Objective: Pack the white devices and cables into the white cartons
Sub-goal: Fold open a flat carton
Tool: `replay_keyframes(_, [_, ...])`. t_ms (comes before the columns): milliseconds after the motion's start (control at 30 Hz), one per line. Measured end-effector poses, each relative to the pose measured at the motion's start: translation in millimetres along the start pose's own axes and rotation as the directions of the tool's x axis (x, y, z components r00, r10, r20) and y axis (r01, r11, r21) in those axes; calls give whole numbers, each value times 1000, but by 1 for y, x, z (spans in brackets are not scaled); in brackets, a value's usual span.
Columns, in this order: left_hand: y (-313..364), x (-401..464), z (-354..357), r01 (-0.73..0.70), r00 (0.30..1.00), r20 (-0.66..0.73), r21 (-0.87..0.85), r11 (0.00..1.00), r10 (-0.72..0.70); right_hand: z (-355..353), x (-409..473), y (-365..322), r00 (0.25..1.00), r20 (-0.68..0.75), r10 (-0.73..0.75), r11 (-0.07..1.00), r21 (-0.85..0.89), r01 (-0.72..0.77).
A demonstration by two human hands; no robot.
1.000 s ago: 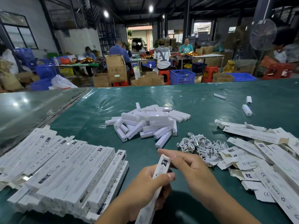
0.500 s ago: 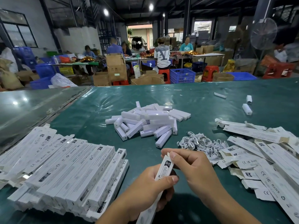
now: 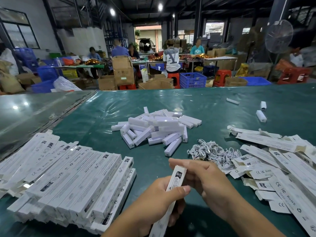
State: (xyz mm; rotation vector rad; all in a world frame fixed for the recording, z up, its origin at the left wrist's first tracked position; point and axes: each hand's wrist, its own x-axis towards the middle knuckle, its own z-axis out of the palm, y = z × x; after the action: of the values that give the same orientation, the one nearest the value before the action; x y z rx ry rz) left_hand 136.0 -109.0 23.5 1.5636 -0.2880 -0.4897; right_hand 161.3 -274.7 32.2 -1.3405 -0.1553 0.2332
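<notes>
Gripping a long white carton low in the centre of the frame, the left hand had its fingers curled round the carton's middle with the thumb laid across its front, while the right hand pinched the upper end between curled fingers and thumb. The carton stood tilted, its top end leaning right. On the green table, a stack of filled cartons lay at lower left, and a heap of white devices sat in the middle. Just right of the heap lay a tangle of white cables, touching the scattered flat cartons at right. Two loose devices rested at upper right.
</notes>
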Motion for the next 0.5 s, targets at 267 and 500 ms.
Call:
replay_keyframes(267, [4,-4,-4,78,997,38,-212,974,-71,-6,-1,0,984,115,-133,972,-180,152])
replay_keyframes(500, [8,-4,-4,125,987,130,-303,945,-89,-10,1,1,984,149,-97,994,-33,103])
